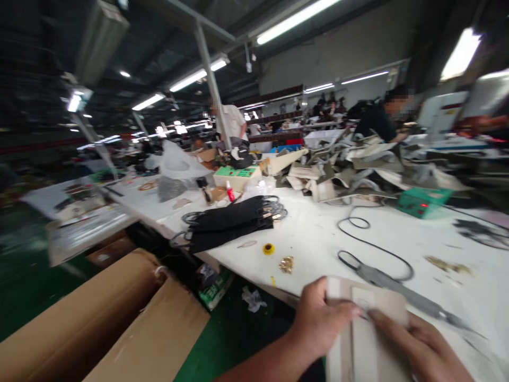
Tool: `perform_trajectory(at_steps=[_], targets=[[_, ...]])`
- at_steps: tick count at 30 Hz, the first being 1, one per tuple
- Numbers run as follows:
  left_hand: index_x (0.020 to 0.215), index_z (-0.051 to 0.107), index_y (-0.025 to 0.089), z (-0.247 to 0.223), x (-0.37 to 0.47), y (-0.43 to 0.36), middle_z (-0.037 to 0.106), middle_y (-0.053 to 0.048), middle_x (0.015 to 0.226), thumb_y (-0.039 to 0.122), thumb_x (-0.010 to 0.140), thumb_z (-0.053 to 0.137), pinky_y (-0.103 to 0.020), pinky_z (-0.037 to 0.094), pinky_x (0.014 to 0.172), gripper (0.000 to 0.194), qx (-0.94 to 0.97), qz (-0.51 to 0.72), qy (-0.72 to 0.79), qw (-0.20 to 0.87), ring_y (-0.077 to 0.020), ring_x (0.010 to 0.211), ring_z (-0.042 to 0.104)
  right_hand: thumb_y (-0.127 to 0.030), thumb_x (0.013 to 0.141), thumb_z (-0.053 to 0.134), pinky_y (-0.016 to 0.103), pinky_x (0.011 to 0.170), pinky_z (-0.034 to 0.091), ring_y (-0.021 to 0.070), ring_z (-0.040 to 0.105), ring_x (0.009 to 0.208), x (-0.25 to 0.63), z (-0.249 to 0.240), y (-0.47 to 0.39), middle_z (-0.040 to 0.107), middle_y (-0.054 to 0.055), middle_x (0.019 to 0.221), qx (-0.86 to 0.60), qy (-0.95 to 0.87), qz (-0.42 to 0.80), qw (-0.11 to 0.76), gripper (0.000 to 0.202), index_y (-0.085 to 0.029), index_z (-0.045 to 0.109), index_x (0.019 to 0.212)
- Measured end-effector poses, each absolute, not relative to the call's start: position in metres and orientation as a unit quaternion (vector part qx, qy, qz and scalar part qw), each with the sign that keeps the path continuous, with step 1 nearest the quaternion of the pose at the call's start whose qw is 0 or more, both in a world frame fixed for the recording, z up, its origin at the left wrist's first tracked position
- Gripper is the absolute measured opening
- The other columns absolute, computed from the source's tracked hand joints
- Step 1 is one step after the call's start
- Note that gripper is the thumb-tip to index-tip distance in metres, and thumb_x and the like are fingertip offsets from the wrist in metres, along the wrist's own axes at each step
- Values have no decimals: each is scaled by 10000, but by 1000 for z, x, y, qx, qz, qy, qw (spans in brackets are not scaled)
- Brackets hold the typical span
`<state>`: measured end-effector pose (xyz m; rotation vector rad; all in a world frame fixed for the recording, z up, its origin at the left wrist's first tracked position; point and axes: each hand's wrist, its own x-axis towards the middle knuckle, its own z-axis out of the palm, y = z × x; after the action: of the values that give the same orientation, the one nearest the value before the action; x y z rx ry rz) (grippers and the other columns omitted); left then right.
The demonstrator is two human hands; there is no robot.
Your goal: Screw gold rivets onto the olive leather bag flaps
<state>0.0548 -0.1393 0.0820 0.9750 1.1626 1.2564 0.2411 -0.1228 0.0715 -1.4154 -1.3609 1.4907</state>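
A flat beige piece with a raised strip (365,345) is held at the table's front edge, at the lower right. My left hand (320,321) grips its left side, with the thumb pressed on the strip. On its right side lies my right hand (417,339), fingers closed on the piece and a fingertip near the left thumb. Just behind the hands is a grey corded tool (401,292). Small gold parts (286,264) lie in a pile to the left, beside a yellow ring (268,249). Further back rests a stack of black pieces (234,220) with cords.
An open cardboard box (170,329) stands at the lower left, below the white table (314,228). A green box (423,202) and heaped beige pieces (338,175) sit behind. Two people (233,122) are further away. A red bottle (230,191) stands upright.
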Motion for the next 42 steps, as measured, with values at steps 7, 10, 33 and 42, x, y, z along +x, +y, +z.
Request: perform_trajectory(at_steps=[7,10,33,42], targets=[[952,750,151,61,51,-99,762,-27,824,308,680,825,-266,527,676,323,443,457,530,560,-181,734,662,-505,856,654,261,496,342,146,512,572,240,79,-96,602,14,639,-539,-547,572,290,384,-156,608,702],[963,744,161,45,58,-86,758,-14,820,313,667,825,-263,527,671,342,430,437,544,573,-175,722,666,-436,820,659,254,486,304,126,462,559,248,68,-78,544,-8,596,-584,-563,528,251,338,-165,563,641],[848,754,153,3,72,-34,771,-33,796,151,637,753,-255,484,614,211,496,326,628,503,-198,734,683,-306,761,697,259,527,421,180,613,642,247,26,-19,683,53,708,-659,-598,444,103,157,-160,671,711],[900,754,176,1,70,-27,785,-42,855,152,675,761,-270,505,680,226,582,282,624,437,-223,810,709,-303,725,723,270,462,447,208,639,580,245,22,-16,694,82,677,-671,-587,444,85,152,-161,677,696]])
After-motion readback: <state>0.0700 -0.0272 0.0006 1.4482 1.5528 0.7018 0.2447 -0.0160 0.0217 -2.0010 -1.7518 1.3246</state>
